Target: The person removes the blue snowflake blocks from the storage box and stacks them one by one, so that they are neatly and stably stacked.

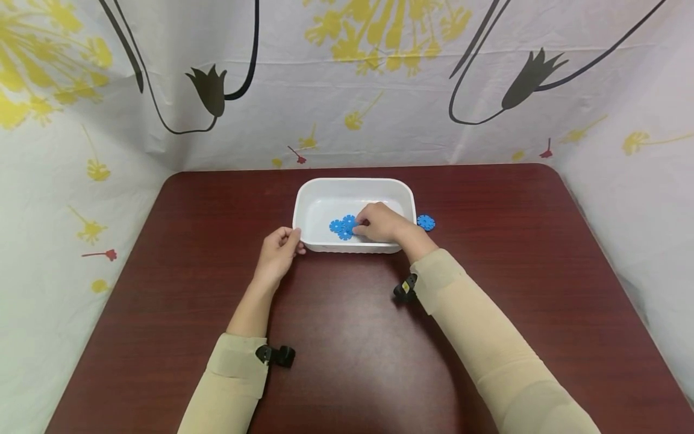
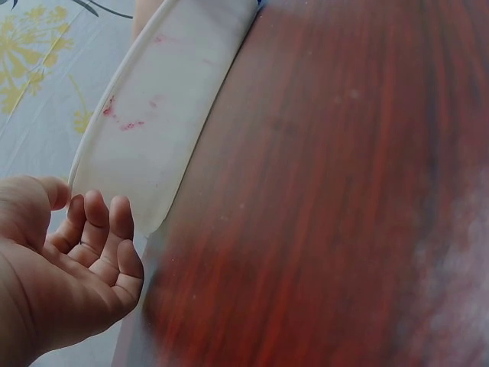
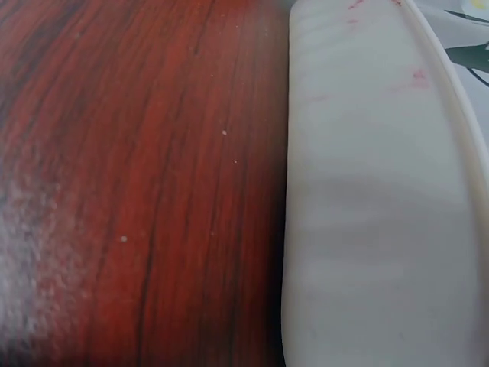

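A white plastic tray (image 1: 317, 241) stands on the table. Inside it lies a cluster of blue notched plastic discs (image 1: 344, 234), like interlocking snowflake pieces. My left hand (image 1: 278, 256) grips the tray's near left corner, its thumb at the rim; in the left wrist view the left hand (image 2: 76, 267) has its fingers curled by the tray's outer wall (image 2: 153, 115). Reaching over the near rim, my right hand (image 1: 382, 223) has thumb and forefinger at the right side of the cluster, pinching a blue disc there. The right wrist view shows only the tray wall (image 3: 374, 199), not the hand.
More blue discs (image 1: 426, 222) lie on the table just right of the tray. The dark red wooden table (image 1: 347, 337) reaches back to a white patterned curtain (image 1: 260, 138). Each sleeve carries a black wrist camera (image 1: 276, 355).
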`<control>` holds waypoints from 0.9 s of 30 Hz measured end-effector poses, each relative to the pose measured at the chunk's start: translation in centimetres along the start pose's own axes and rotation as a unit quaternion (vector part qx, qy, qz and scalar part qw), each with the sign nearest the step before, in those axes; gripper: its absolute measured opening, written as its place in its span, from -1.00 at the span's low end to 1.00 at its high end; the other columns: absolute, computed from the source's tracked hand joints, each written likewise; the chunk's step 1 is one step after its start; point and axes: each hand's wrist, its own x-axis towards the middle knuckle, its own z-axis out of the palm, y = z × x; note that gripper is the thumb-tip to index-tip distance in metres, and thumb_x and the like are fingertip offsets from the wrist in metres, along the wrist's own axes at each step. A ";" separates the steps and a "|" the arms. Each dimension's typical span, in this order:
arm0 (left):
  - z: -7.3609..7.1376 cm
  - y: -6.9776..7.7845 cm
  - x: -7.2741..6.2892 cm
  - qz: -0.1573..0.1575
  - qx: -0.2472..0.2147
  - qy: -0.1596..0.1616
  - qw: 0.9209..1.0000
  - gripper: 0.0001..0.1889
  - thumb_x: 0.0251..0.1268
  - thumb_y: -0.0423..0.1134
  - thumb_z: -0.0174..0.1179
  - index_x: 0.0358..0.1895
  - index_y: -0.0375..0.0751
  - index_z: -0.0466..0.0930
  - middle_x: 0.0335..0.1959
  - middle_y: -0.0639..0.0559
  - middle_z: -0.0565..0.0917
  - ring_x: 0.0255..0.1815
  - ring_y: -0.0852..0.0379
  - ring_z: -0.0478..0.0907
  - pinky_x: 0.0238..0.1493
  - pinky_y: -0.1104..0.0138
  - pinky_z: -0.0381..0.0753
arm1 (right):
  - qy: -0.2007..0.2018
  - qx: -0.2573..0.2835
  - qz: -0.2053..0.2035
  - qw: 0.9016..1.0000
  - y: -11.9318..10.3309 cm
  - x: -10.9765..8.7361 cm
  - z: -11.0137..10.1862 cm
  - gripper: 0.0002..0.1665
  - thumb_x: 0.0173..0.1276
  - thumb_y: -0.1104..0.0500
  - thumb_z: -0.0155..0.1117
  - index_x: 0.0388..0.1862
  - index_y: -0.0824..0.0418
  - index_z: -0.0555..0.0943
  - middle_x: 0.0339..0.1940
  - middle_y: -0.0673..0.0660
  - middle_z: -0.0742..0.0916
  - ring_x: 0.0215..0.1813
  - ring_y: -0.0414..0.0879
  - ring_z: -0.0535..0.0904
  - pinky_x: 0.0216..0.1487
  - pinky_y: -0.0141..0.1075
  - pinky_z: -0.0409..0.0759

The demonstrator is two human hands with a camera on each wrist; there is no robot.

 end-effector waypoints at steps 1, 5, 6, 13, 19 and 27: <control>0.0 0.0 0.0 0.000 0.000 -0.001 1.000 -0.72 0.57 -0.20 0.09 -0.17 -0.43 0.55 -0.47 0.02 0.59 -0.46 0.21 0.61 -0.24 0.39 0.57 | 0.003 0.001 0.003 1.000 0.0 0.0 -0.1 -0.57 0.49 0.19 0.25 -0.64 0.14 0.48 -0.66 -0.01 0.40 -0.42 -0.10 0.31 -0.21 -0.23 0.34; 0.0 0.0 -0.1 0.001 0.002 0.000 1.000 -0.71 0.57 -0.20 0.09 -0.16 -0.45 0.55 -0.46 0.01 0.59 -0.45 0.21 0.61 -0.23 0.37 0.57 | 0.024 0.017 0.014 0.999 0.1 -0.2 -0.4 -0.75 0.50 0.19 0.23 -0.39 0.21 0.73 -0.48 0.03 0.66 -0.30 -0.07 0.45 -0.11 -0.19 0.43; 0.0 0.0 -0.1 0.001 0.002 0.000 1.000 -0.71 0.57 -0.20 0.08 -0.16 -0.45 0.55 -0.46 0.01 0.59 -0.45 0.21 0.61 -0.23 0.37 0.57 | 0.029 0.021 0.015 0.999 0.1 -0.3 -0.4 -0.78 0.50 0.19 0.25 -0.33 0.22 0.76 -0.43 0.04 0.70 -0.29 -0.07 0.47 -0.11 -0.19 0.44; 0.0 0.1 -0.1 0.001 0.006 -0.001 1.000 -0.71 0.58 -0.19 0.08 -0.15 -0.43 0.55 -0.46 0.01 0.60 -0.44 0.21 0.61 -0.22 0.38 0.58 | 0.055 0.069 0.027 0.996 0.1 -0.8 -1.1 -0.82 0.45 0.17 0.33 -0.20 0.24 0.81 -0.38 0.10 0.79 -0.46 -0.12 0.59 -0.26 -0.24 0.52; 0.0 0.1 -0.2 -0.003 0.003 -0.003 1.000 -0.70 0.58 -0.18 0.08 -0.12 -0.45 0.55 -0.44 -0.01 0.60 -0.42 0.19 0.61 -0.19 0.36 0.58 | 0.079 0.077 0.024 0.994 0.3 -1.1 -1.5 -0.77 0.48 0.17 0.27 -0.26 0.26 0.79 -0.42 0.16 0.78 -0.51 -0.14 0.58 -0.28 -0.25 0.49; 0.0 0.1 -0.2 -0.006 0.002 -0.002 1.000 -0.70 0.57 -0.17 0.09 -0.12 -0.43 0.55 -0.44 0.00 0.60 -0.43 0.19 0.62 -0.18 0.34 0.58 | 0.105 0.105 0.027 0.989 0.3 -1.6 -2.2 -0.75 0.50 0.18 0.22 -0.22 0.32 0.76 -0.40 0.21 0.78 -0.54 -0.14 0.57 -0.42 -0.32 0.54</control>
